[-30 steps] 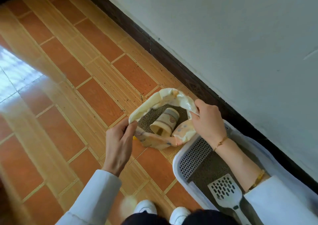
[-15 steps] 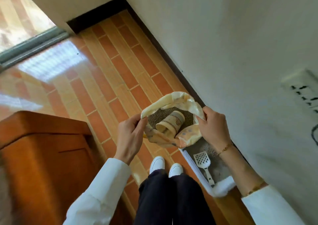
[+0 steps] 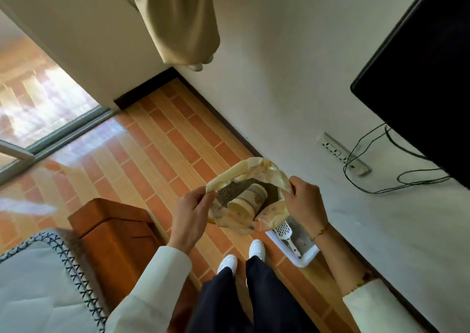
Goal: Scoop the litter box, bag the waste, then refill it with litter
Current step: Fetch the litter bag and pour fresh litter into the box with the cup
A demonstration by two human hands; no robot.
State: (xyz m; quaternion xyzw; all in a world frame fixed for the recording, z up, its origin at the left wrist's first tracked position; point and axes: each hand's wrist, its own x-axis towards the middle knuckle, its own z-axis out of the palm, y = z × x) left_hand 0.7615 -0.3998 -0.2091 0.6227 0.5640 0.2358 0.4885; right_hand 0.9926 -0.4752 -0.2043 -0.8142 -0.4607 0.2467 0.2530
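Note:
I am standing and holding a cream litter bag (image 3: pixel 264 167) up in front of me with its mouth spread wide. My left hand (image 3: pixel 189 213) grips the bag's left rim and my right hand (image 3: pixel 304 201) grips its right rim. Inside lies grey litter (image 3: pixel 230 191) with a beige paper cup (image 3: pixel 248 200) on its side. On the floor below, partly hidden by the bag, sits the white litter box (image 3: pixel 306 257) against the wall, with a white slotted scoop (image 3: pixel 284 232) lying in it.
My white shoes (image 3: pixel 241 255) stand just left of the litter box on the orange tiled floor. A wooden bed frame (image 3: pixel 114 228) and mattress (image 3: pixel 38 281) are at the left. A black screen (image 3: pixel 419 65), a power strip (image 3: pixel 342 153) and cables hang on the wall at right. A sliding door track (image 3: pixel 56 135) lies at the far left.
I have risen from a crouch to standing, lifting the open bag off the floor with both hands. The litter box now lies far below by my feet.

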